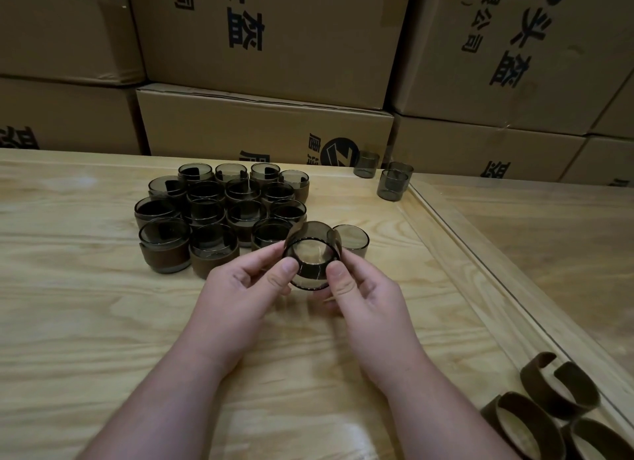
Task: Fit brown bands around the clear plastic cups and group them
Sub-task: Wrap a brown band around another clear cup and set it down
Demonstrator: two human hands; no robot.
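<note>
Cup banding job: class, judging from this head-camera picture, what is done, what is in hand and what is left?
Done: a cluster of banded cups stands grouped on the wooden table. In hand: the left hand and right hand hold a tilted cup between them. Left: one bare cup beside it, three unbanded cups at the far edge, and loose brown bands at lower right.

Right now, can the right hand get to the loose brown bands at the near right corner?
Probably yes, but not at once. The right hand pinches the cup together with the left hand. The brown bands lie uncovered on its own side, nothing between; it must let go first.
</note>
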